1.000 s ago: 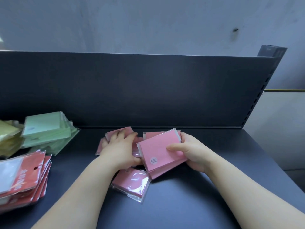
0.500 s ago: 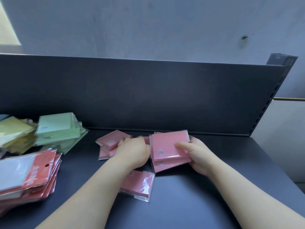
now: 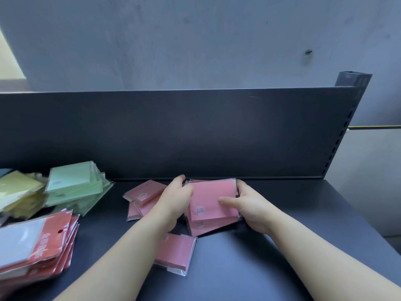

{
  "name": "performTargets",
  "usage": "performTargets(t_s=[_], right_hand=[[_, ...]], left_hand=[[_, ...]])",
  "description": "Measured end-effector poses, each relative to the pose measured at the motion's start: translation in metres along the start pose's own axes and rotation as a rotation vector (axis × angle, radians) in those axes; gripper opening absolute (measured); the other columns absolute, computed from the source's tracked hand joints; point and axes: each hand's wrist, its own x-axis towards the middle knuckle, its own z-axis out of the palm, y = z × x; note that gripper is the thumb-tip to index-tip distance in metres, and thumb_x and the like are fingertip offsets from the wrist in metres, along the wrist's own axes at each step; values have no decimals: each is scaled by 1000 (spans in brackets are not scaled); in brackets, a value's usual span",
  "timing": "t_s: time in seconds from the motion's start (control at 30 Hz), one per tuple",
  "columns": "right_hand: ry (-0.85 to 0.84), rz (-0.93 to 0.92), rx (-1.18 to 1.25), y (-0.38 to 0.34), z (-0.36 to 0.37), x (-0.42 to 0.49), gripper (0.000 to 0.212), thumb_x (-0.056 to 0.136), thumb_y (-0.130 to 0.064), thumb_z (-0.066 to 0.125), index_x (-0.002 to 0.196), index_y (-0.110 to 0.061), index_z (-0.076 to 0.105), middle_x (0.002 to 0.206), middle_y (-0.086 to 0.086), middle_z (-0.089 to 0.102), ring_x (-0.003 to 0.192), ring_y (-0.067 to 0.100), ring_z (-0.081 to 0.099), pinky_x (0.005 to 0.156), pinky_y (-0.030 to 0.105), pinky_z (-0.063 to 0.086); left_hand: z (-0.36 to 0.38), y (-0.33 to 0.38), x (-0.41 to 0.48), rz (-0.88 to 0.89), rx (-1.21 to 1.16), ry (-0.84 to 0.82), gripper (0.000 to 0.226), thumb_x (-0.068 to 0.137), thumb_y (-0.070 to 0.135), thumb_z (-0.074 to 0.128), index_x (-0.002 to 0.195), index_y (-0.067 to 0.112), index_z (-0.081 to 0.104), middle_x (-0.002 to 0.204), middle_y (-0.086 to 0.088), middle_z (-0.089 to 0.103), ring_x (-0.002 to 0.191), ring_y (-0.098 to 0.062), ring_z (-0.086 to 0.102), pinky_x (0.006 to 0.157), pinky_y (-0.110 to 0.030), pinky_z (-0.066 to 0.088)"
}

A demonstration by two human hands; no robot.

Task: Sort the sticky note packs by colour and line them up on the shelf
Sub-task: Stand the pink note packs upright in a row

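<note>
Stack (image 3: 211, 200) held, left hand (image 3: 176, 199) now gripping edge

**Sticky Note Packs Counted by Colour**

Two hands are seen, a left hand (image 3: 175, 199) and a right hand (image 3: 251, 207). One pink stack (image 3: 211, 199) is held between them, and at least two packs can be made out in it. One single pink pack (image 3: 176, 253) is found apart on the shelf (image 3: 293, 240). About three loose pink packs (image 3: 144, 192) are counted further left. One green pile (image 3: 73, 185), one yellow pile (image 3: 19, 192) and one pile of red-carded packs (image 3: 46, 244) are seen. The packs within these three cannot be counted exactly.
</note>
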Motion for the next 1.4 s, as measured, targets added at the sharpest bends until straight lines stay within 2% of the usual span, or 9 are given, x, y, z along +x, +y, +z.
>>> performTargets(t_s=[0.13,0.23,0.3,0.53,0.7,0.83,0.97,1.23,1.4], right_hand=[[7,-48,-36,3,1,-2,36,81,-7,70,112,-16,53,112,10,66,98,23,68,85,37,55],[36,-91,-121,7,0,-4,44,61,-34,77,101,-31,58,121,11,56,101,24,65,91,44,54],[49,-127,-146,7,-3,-5,43,58,-40,75,97,-40,57,122,10,53,102,22,64,91,43,53],[242,-385,-319,-25,-29,-10,92,79,-17,72,146,-44,14,135,-14,32,118,1,47,99,20,40],[278,-287,-538,-13,-52,-15,61,81,-13,68,132,-30,38,126,-7,31,104,3,51,78,3,38],[231,-152,-481,5,-64,-14,46,81,-15,67,119,-30,46,123,-8,41,98,2,55,75,6,43],[204,-106,-332,8,-62,-3,54,84,-9,62,130,-28,42,112,-9,62,104,7,59,92,22,47],[300,-121,-305,8,-83,6,65,82,-4,58,137,-30,36,109,-9,63,101,11,62,84,26,51],[355,-201,-349,8,-81,5,66,85,-2,55,139,-30,29,104,-22,54,95,-3,52,71,0,39]], left_hand=[[9,0,-4,-62,-264,65,28,92,19,51,120,14,50,110,0,57,100,-18,54,87,-32,44],[17,-2,-4,-104,-373,93,61,90,34,60,141,6,40,131,-6,54,117,-24,55,103,-42,44],[21,2,-3,-54,-387,96,47,92,40,57,126,7,55,121,-7,63,110,-25,61,101,-46,47],[41,38,6,304,-328,139,17,97,41,45,92,28,56,100,0,62,93,-17,58,73,-21,52],[70,22,18,204,-354,131,27,86,52,47,84,31,63,108,-11,63,104,-28,60,97,-45,47],[84,11,24,23,-513,127,11,94,29,53,91,25,63,104,-6,66,107,-31,60,94,-44,48],[92,24,28,-124,-644,97,28,96,50,43,97,28,61,107,-4,65,99,-26,63,77,-40,53],[123,30,26,-124,-648,-80,70,92,71,22,118,21,65,109,-1,72,101,-19,67,85,-33,51],[124,35,29,-35,-531,-42,64,91,72,21,129,33,56,122,5,65,112,-15,61,95,-35,47]])
